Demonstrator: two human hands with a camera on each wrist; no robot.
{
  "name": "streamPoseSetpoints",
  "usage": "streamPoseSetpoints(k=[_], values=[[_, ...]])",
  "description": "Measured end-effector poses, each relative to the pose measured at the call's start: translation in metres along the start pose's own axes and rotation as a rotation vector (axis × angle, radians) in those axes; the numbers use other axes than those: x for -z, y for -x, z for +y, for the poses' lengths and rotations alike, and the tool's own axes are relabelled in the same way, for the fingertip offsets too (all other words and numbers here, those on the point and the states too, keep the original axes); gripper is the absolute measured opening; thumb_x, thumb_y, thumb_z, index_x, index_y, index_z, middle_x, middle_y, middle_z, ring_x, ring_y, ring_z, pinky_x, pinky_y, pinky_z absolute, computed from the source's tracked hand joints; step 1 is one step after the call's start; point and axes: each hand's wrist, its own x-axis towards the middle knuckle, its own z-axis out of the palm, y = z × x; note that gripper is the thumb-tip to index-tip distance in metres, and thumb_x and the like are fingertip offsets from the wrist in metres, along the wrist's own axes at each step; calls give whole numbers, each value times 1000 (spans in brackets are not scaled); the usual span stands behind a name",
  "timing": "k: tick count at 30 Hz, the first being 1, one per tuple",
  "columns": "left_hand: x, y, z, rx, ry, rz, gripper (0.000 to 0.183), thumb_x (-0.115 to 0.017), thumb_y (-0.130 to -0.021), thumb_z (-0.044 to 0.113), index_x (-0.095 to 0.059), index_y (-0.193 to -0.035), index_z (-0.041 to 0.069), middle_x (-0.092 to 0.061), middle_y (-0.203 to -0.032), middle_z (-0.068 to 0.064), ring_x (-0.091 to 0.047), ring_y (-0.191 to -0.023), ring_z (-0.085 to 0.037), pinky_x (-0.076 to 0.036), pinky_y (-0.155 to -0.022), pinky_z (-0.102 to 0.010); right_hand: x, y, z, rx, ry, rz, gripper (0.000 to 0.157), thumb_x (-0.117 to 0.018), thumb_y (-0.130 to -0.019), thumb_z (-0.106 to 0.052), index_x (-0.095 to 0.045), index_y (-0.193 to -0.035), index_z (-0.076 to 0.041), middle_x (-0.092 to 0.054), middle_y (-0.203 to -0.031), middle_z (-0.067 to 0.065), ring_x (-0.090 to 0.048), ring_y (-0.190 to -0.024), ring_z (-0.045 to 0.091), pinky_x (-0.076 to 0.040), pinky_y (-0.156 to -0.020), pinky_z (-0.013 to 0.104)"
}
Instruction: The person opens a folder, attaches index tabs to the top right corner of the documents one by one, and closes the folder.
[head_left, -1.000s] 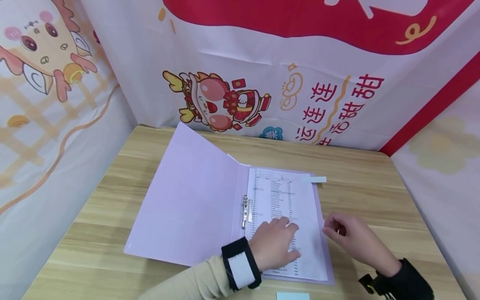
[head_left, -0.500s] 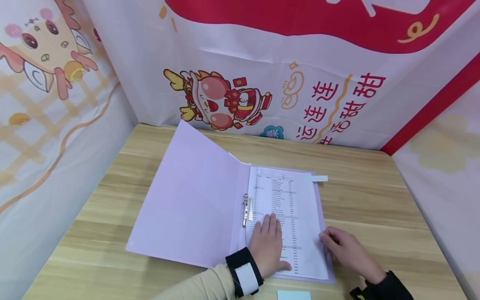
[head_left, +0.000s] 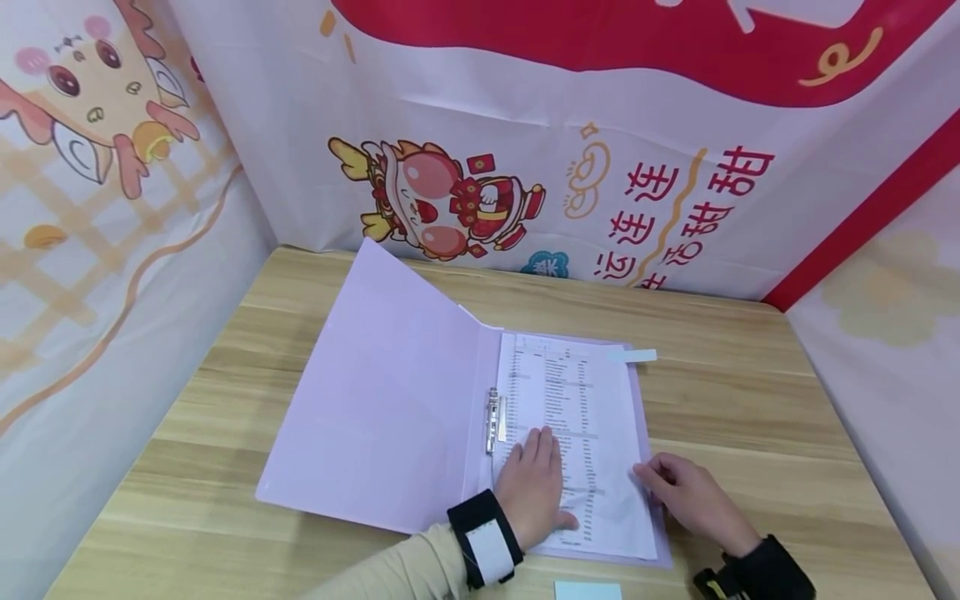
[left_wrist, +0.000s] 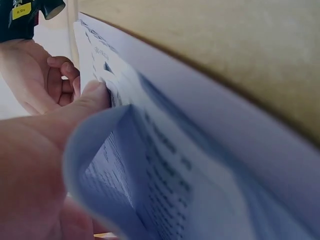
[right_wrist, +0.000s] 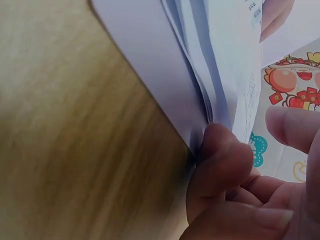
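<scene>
The wood-grained bench (head_left: 720, 367) carries a smooth lilac folder (head_left: 390, 392), opened wide. Thin printed sheets (head_left: 611, 442) cover the folder's right half; a blue card (head_left: 587, 591) lies just below it, a slim metal clip (head_left: 492, 421) along its spine. The left hand (head_left: 531, 493) presses the sheets, fingers straight, together; at the folder's right edge, the right hand's (head_left: 697, 500) curled fingers touch page edges, whether pinching I cannot tell.

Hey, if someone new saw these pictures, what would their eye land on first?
Probably the cartoon figure in red, printed sideways on the backdrop behind the wooden table. Next, likely the lilac folder, open on the tabletop, its printed sheets on the right half. The left hand lies on those sheets, while the right hand is at their outer edge.
</scene>
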Motion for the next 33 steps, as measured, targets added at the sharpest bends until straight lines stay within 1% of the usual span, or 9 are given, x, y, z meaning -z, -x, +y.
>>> streamPoseSetpoints(k=[3,7,14,20,24,27,29,31,33], values=[[0,0,0,11,28,-12,107,-67,-80,74,-42,-152,0,-36,-160,-19,-35,-148,-30,-39,-114,-42,1,0,-2,-9,1,-8,30,-59,-103,-36,-66,-96,-8,-58,-78,3,-52,-65,19,-41,-55,28],[2,0,0,18,60,-24,104,-67,-82,71,-42,-152,-1,-35,-160,-20,-34,-148,-31,-39,-114,-43,1,0,-3,6,-10,-19,31,-59,-103,-36,-67,-95,-8,-57,-76,3,-51,-65,19,-39,-54,27],[3,0,-1,13,97,-28,103,-67,-84,70,-41,-153,-1,-35,-160,-20,-34,-148,-32,-38,-115,-45,1,-4,-1,6,-25,-22,33,-59,-103,-39,-66,-92,-8,-54,-74,3,-50,-65,19,-36,-54,26],[6,1,-1,15,117,-32,103,-68,-83,71,-41,-153,-1,-36,-160,-20,-35,-148,-31,-38,-115,-45,2,-6,-2,-18,-88,-47,35,-60,-103,-39,-62,-92,-6,-54,-76,4,-52,-69,20,-37,-57,27],[8,3,0,9,149,-28,104,-68,-80,73,-43,-153,3,-35,-160,-21,-33,-148,-34,-36,-116,-49,3,-8,-3,-25,-118,-57,35,-58,-104,-37,-64,-92,-5,-58,-78,4,-53,-71,20,-38,-58,27],[8,4,3,-11,162,-6,104,-65,-78,79,-48,-151,8,-39,-159,-19,-33,-148,-35,-32,-117,-53,4,-9,-4,-30,-127,-66,37,-55,-105,-38,-66,-92,-5,-60,-78,3,-54,-70,20,-39,-58,27],[7,3,6,-41,161,29,104,-62,-75,83,-51,-149,11,-43,-156,-17,-36,-146,-33,-32,-116,-54,6,-9,-6,-24,-135,-81,38,-53,-106,-38,-67,-92,-5,-60,-76,3,-54,-68,20,-38,-58,26],[8,4,10,-88,162,81,105,-61,-72,87,-55,-147,14,-51,-150,-13,-44,-140,-29,-38,-112,-49,8,-8,-8,-15,-154,-99,40,-52,-106,-38,-68,-94,-4,-60,-75,2,-54,-66,19,-38,-57,26],[11,3,16,-141,174,132,103,-62,-70,87,-58,-144,16,-57,-141,-7,-52,-130,-22,-45,-103,-40,10,-8,-12,-1,-169,-113,41,-51,-107,-37,-70,-95,-3,-58,-71,1,-52,-62,18,-37,-54,25]])
